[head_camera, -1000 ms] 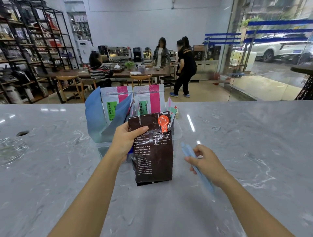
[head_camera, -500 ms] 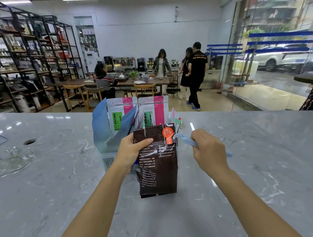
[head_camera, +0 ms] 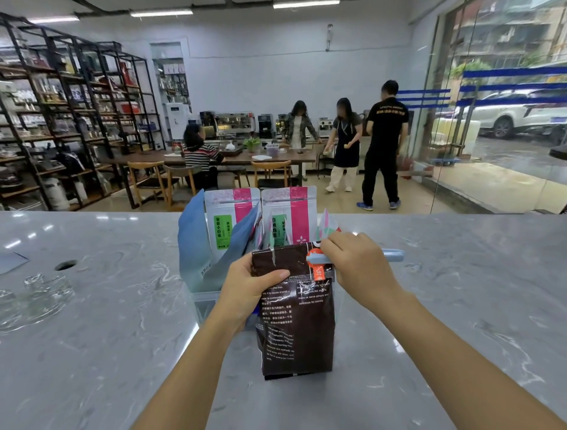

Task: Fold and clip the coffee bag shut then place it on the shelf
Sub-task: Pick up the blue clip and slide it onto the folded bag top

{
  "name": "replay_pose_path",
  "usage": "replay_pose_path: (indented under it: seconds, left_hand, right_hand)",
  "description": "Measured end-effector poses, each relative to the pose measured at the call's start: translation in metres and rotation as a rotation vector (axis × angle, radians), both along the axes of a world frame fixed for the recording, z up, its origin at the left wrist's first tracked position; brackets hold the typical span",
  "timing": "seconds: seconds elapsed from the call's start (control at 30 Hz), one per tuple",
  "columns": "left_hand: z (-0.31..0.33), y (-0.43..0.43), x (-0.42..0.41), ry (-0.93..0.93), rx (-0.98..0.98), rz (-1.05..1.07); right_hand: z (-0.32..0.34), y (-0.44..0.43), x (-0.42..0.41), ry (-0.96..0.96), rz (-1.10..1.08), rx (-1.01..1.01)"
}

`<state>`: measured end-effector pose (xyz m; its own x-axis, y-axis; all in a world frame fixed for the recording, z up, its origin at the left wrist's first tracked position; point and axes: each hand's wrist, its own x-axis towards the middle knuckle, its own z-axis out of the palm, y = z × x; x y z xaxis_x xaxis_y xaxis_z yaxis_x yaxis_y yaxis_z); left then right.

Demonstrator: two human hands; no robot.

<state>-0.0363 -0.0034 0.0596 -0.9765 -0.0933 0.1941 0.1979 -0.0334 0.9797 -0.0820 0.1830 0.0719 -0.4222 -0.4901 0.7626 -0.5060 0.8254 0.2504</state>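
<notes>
The scene is brightly and evenly lit by long ceiling tube lights and by daylight admitted through the tall glass shopfront at the right. Small white glare spots are reflected on the polished grey marble counter. Shadows are soft and faint. Straight lines are bowed toward the edges by the wide-angle lens. Slight softness is seen in the distant black metal shelving.

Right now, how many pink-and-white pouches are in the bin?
2. Left pouch and right pouch stand side by side in the clear bin, behind the coffee bag. More may hide behind the blue bags.
</notes>
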Motion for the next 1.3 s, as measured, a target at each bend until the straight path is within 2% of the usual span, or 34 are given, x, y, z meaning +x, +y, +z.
replay_pose_path:
  seconds: [0.13, 0.27, 0.4, 0.6, 0.7, 0.87, 0.97, 1.1, 1.3]
  left_hand:
    - [0.005, -0.010, -0.003, 0.221, -0.250, -0.069]
    - [0.011, -0.013, -0.005, 0.318, -0.463, -0.113]
    - [0.011, -0.008, -0.004, 0.260, -0.391, -0.075]
    - [0.013, -0.009, -0.005, 0.184, -0.320, -0.207]
    - [0.010, -0.005, -0.007, 0.224, -0.317, -0.127]
    - [0.004, 0.002, -0.012, 0.299, -0.324, 0.013]
    - [0.003, 0.001, -0.015, 0.297, -0.285, 0.022]
    - [0.003, 0.002, -0.015, 0.277, -0.262, 0.001]
    - [0.007, -0.004, -0.016, 0.180, -0.124, -0.125]
  right_hand:
    - [0.001, -0.011, 0.000, -0.181, 0.084, 0.013]
    - [0.009, -0.008, 0.005, -0.385, 0.196, 0.090]
    - [0.025, -0.002, 0.014, -0.466, 0.206, 0.185]
    - [0.039, -0.003, 0.021, -0.566, 0.161, 0.207]
    - [0.038, -0.005, 0.018, -0.591, 0.201, 0.205]
    - [0.040, -0.001, 0.016, -0.749, 0.306, 0.019]
    - [0.042, 0.008, 0.012, -0.833, 0.261, -0.046]
    - [0.035, 0.030, 0.003, -0.863, 0.192, -0.121]
    - [0.018, 0.040, -0.007, -0.958, 0.410, -0.429]
